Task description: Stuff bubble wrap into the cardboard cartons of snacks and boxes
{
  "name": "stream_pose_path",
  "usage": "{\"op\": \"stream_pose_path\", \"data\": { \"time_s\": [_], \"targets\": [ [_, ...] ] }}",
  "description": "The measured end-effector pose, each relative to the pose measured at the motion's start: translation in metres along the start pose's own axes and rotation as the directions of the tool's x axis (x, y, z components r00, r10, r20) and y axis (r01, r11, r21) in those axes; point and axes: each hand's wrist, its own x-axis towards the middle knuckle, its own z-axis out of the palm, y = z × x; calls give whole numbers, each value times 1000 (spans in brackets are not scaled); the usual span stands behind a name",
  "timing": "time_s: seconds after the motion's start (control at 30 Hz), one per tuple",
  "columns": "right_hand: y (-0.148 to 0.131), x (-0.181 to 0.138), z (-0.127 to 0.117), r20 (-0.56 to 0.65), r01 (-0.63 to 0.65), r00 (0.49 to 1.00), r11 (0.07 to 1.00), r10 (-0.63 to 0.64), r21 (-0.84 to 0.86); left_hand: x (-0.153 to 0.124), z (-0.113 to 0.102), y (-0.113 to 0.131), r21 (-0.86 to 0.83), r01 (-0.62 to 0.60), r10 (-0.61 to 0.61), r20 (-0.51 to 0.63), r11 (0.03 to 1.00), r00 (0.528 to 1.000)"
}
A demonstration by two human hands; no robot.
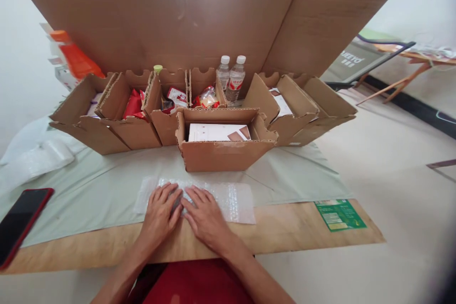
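Both hands lay palm down and side by side, the left hand [162,209] nearly touching the right hand [204,216]. The fingers were extended, slightly bent and a little parted, resting flat upon the sheet of bubble wrap [233,199] without a grip; whether anything lay beneath the palms could not be told. The sheet extended past the fingers on either side, over the pale green cloth [292,175]. Just beyond the fingertips stood an open cardboard box [217,156] containing a white carton [213,132]; farther beyond, two clear bottles [235,78] stood upright. Well left of the fingers lay a red-edged phone [24,223]; well right, a green packet [340,215].
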Motion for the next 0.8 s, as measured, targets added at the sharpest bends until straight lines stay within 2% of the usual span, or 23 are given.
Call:
{"op": "stream_pose_path", "data": {
  "time_s": [0.07,0.13,0.2,0.27,0.33,0.47,0.53,0.6,0.67,0.73,0.8],
  "targets": [
    [24,-30,-2,-34,-72,997,996,71,-45,-6,3,-8,-14,-18,18,19,1000,1000],
    [61,-74,-15,-123,-213,972,968,198,-129,-10,5,-11,-36,-26,26,18,999,999],
    [96,-113,-34,-256,-389,908,892,331,-230,-11,5,-10,-62,-27,28,17,998,999],
    [119,-132,-52,-389,-495,840,827,378,-265,-11,3,-9,-92,-21,22,2,995,1000],
    [126,-128,-64,-442,-497,820,835,364,-234,-13,-2,-14,-97,6,-12,-57,995,998],
    [109,-81,-63,-313,-360,904,915,293,-182,-18,-26,-32,18,127,-119,-233,992,965],
    [95,-56,-56,-266,-305,931,934,251,-186,-16,-36,-30,73,123,-100,-255,990,962],
    [78,-38,-46,-250,-243,949,953,194,-181,-8,-37,-14,80,18,-4,-170,997,985],
    [63,-28,-36,-198,-141,974,977,108,-162,2,-31,8,33,-125,124,16,992,992],
    [52,-26,-27,-119,-52,992,989,36,-136,8,-22,20,-32,-205,207,212,978,955],
    [48,-28,-19,-69,-16,998,994,9,-107,4,-21,12,-56,-200,207,312,978,927]
  ]
}}
